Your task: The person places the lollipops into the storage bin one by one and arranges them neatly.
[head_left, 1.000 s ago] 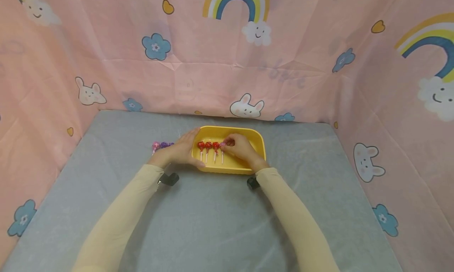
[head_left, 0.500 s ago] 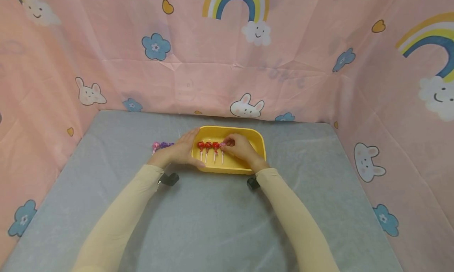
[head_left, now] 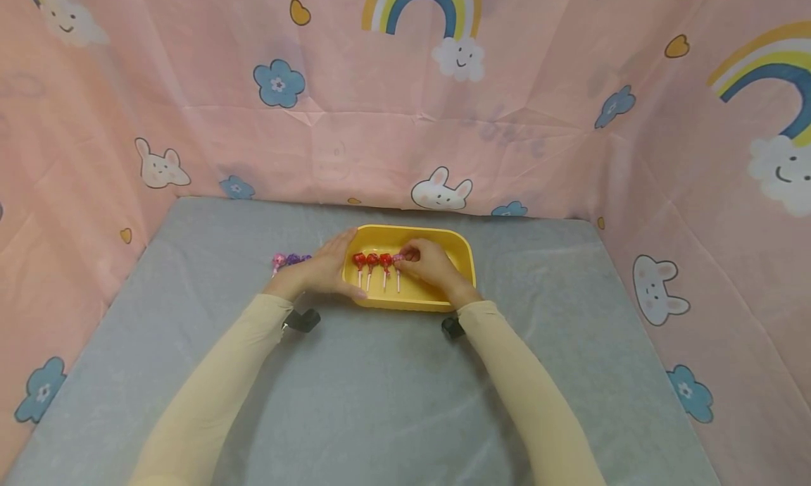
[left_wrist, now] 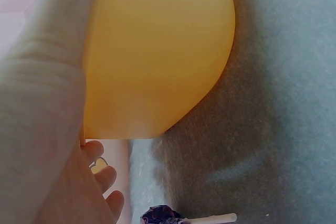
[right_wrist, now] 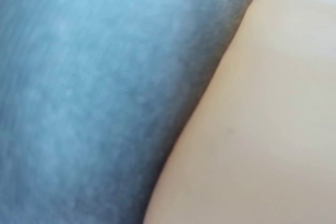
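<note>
A yellow tray [head_left: 421,305] lies on the grey cloth in the head view. My left hand [head_left: 323,266] rests spread against its left end, thumb at the near corner and fingers along the far corner; some fingertips [left_wrist: 106,178] show past the tray's edge in the left wrist view. Inside the tray, my right hand [head_left: 434,266] pinches the pinkish-purple wrapped head of a lollipop [head_left: 398,282], whose white stick points toward me. Left of it, red-wrapped lollipops [head_left: 372,260] lie side by side in a row. The right wrist view shows mostly bare skin and grey cloth.
Outside the tray, a pink lollipop [head_left: 279,260] and purple lollipops [head_left: 293,259] lie left of my left hand, partly hidden by it. A pink printed curtain [head_left: 380,155] encloses the back and sides of the grey-covered table [head_left: 374,401].
The lollipop under my right fingers and the red one beside it have shifted very slightly right. Both hands and the tray stay practically in place.
</note>
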Demonstrator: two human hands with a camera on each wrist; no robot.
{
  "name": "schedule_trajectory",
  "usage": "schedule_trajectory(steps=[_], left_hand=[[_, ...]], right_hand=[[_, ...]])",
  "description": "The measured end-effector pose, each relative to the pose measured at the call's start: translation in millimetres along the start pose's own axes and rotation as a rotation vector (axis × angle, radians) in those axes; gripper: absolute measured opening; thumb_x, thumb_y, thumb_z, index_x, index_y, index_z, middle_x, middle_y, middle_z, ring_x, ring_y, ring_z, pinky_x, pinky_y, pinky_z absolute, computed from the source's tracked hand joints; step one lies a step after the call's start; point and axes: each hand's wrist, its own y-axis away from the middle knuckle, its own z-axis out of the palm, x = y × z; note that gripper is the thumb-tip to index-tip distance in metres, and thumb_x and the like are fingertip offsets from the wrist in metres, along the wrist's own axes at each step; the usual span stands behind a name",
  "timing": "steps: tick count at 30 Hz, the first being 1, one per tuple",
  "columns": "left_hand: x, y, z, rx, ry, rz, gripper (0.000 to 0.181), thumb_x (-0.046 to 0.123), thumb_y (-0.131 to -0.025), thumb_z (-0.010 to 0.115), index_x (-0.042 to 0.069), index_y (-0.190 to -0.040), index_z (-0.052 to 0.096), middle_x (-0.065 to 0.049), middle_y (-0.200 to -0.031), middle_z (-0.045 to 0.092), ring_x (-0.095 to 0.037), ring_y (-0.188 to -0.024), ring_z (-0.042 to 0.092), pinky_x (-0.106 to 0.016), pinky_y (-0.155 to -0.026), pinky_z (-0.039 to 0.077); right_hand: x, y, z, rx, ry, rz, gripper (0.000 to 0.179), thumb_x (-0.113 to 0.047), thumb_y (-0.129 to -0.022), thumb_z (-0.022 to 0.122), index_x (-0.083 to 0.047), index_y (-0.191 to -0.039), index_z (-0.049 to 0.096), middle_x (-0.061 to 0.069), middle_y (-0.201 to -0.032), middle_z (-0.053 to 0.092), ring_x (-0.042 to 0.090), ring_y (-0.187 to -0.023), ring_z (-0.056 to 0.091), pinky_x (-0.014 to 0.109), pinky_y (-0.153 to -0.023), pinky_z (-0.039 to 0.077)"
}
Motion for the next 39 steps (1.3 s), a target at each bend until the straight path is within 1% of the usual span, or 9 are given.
schedule_trajectory(steps=[4,9,14,17,21,24,31,39], left_hand=[[0.3,-0.1,-0.3,0.001,-0.001,0.003,0.142,0.068,-0.064,0.082,0.013,-0.159,-0.008,-0.014,-0.168,0.001,-0.036,-0.156,0.004,-0.054,-0.126,0.013],[0.1,-1.1,0.5,0.003,0.007,0.002,0.142,0.067,-0.063,0.082,0.014,-0.159,-0.008,-0.014,-0.168,0.002,-0.036,-0.156,0.005,-0.055,-0.126,0.013],[-0.3,-1.9,0.9,0.01,0.001,0.021,0.141,0.065,-0.064,0.083,0.012,-0.159,-0.006,-0.015,-0.168,0.004,-0.037,-0.156,0.005,-0.055,-0.126,0.012],[-0.3,-2.0,0.8,0.013,0.0,0.028,0.14,0.064,-0.064,0.083,0.012,-0.159,-0.006,-0.015,-0.168,0.004,-0.038,-0.156,0.005,-0.055,-0.126,0.012],[0.0,-1.8,0.4,0.012,0.002,0.017,0.141,0.065,-0.064,0.083,0.013,-0.159,-0.006,-0.014,-0.168,0.003,-0.037,-0.156,0.005,-0.055,-0.127,0.011],[0.2,-1.5,0.2,0.009,-0.001,0.007,0.141,0.066,-0.064,0.083,0.013,-0.159,-0.007,-0.013,-0.168,0.002,-0.037,-0.156,0.005,-0.055,-0.126,0.011],[0.8,-1.2,-0.6,0.006,0.002,-0.005,0.141,0.065,-0.064,0.083,0.014,-0.159,-0.007,-0.013,-0.169,0.002,-0.037,-0.156,0.004,-0.056,-0.126,0.012],[0.7,-0.9,-0.4,0.006,0.002,0.0,0.142,0.067,-0.063,0.083,0.014,-0.159,-0.007,-0.013,-0.169,0.001,-0.036,-0.156,0.004,-0.054,-0.127,0.011]], right_hand=[[-0.2,0.3,-0.8,-0.004,-0.003,0.007,0.032,-0.03,-0.089,0.074,-0.007,-0.109,0.067,0.009,-0.098,0.065,0.021,-0.09,0.058,0.029,-0.082,0.051],[0.0,0.4,-3.5,-0.021,-0.002,0.016,0.032,-0.033,-0.089,0.074,-0.009,-0.109,0.067,0.007,-0.1,0.065,0.022,-0.093,0.058,0.032,-0.086,0.053],[1.0,0.3,-8.1,-0.047,-0.017,0.043,0.037,-0.037,-0.088,0.074,-0.011,-0.113,0.065,0.006,-0.105,0.066,0.023,-0.097,0.058,0.034,-0.093,0.054],[1.0,0.9,-11.1,-0.056,-0.027,0.044,0.039,-0.037,-0.088,0.074,-0.01,-0.114,0.064,0.007,-0.106,0.066,0.024,-0.097,0.059,0.035,-0.093,0.055],[0.9,1.0,-14.4,-0.041,0.0,0.012,0.04,-0.034,-0.089,0.074,-0.008,-0.116,0.064,0.008,-0.107,0.066,0.023,-0.097,0.059,0.034,-0.092,0.055],[-1.2,2.0,-18.3,-0.028,0.026,0.004,0.039,-0.031,-0.089,0.074,-0.006,-0.117,0.064,0.009,-0.109,0.066,0.023,-0.098,0.059,0.035,-0.093,0.054],[-6.6,9.0,-33.2,-0.039,0.046,0.012,0.041,-0.032,-0.091,0.071,-0.007,-0.123,0.063,0.01,-0.119,0.065,0.026,-0.108,0.059,0.04,-0.103,0.051],[-2.3,18.3,-48.1,0.017,0.026,-0.064,0.037,-0.027,-0.091,0.071,-0.005,-0.12,0.065,0.013,-0.121,0.068,0.029,-0.109,0.061,0.044,-0.103,0.051]])
